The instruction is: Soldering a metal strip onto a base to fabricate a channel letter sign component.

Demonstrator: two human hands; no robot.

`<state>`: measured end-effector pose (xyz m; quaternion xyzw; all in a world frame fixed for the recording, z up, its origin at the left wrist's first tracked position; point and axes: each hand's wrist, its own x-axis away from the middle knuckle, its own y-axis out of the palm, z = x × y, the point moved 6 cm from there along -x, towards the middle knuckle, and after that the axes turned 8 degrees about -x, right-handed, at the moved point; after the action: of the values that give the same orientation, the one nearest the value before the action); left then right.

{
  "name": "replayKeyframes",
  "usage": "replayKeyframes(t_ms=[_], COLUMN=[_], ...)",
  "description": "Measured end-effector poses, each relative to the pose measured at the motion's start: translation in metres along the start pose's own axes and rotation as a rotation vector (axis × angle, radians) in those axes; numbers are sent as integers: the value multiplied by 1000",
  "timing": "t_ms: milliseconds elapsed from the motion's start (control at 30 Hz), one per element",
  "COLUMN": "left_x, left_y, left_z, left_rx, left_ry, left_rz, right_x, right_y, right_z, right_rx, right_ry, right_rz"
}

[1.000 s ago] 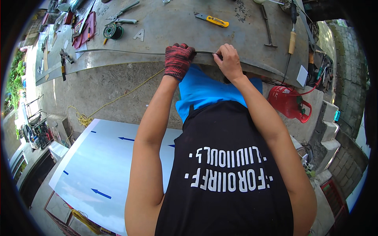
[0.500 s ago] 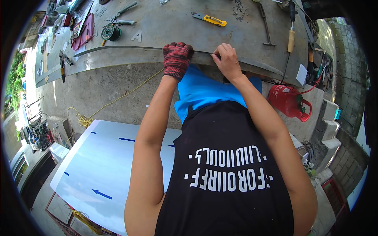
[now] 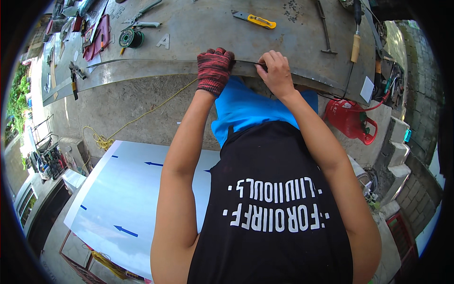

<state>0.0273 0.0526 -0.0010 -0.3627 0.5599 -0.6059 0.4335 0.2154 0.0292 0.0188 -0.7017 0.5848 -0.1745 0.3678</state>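
Strip [image 3: 246, 61]: in the head view, a thin, dark length along the near edge of the metal table [image 3: 208, 28]; whether it rests on the top or is lifted slightly, I cannot tell.
Left hand [image 3: 215, 71]: gloved in red and black, knuckles up, fingers curled down and clamped over the strip; the fingertips are hidden underneath.
Right hand [image 3: 276, 73]: bare, thumb and fingers together in a pinch on the strip, near the left hand, with a short uncovered span between the two.
Handling: probably best with both grips level and in line, so that the short span neither twists nor kinks; the edge looks thin, so the bare fingers would do well to press on the flat faces and leave any sliding to the gloved side.
Long axis: left to right across the view, roughly following the table's near edge, with a slight bow.
Ends: the long free part points left, toward the pliers [image 3: 74, 81]; the right end is lost at the bare fingers.
Beyond the strip: a yellow utility knife [image 3: 261, 22], a wire spool [image 3: 131, 39] and a letter-shaped cutout [image 3: 163, 41], all lying apart from both hands.
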Motion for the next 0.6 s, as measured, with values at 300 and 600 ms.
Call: replayKeyframes(t_ms=[300,600], left_x=[-6,12], left_y=[2,4], left_z=[1,3], left_rx=[-52,-3], left_ry=[-14,-60], left_rz=[-94,-2], right_x=[-13,-14], right_y=[19,21], right_z=[-10,-9], right_rx=[71,74], right_ry=[-26,-42], right_rz=[24,31])
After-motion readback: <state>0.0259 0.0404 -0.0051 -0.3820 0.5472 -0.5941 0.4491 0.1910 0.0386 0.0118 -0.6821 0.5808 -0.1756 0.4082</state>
